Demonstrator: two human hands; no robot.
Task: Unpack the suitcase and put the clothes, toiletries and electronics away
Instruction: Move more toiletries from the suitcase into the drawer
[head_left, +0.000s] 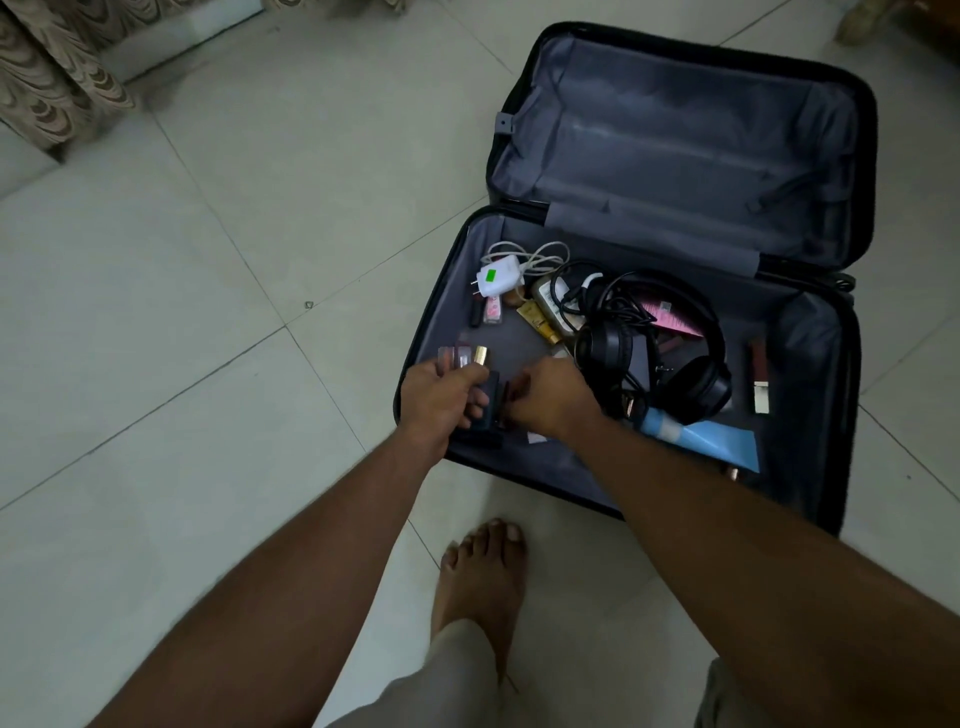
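We are seeing the black hard-shell suitcase with grey lining (675, 156) lying open on the floor, its near half holding black over-ear headphones (670, 358), a white charger plug (497, 280) and a light blue tube (711, 439).

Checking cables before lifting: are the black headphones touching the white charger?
Apart. The head view shows the white charger lying left of the black headphones, with bare suitcase lining and a few small toiletries between them.

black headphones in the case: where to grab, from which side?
Judgement: take the headphones by the headband arc at the far side, coming from above. The band curves clear of the ear cups and looks thin enough to close fingers round. Avoid the near-left cup: black cables are tangled over it, so lift slowly in case they drag. The suitcase lies open on the floor, so nothing blocks a top approach.
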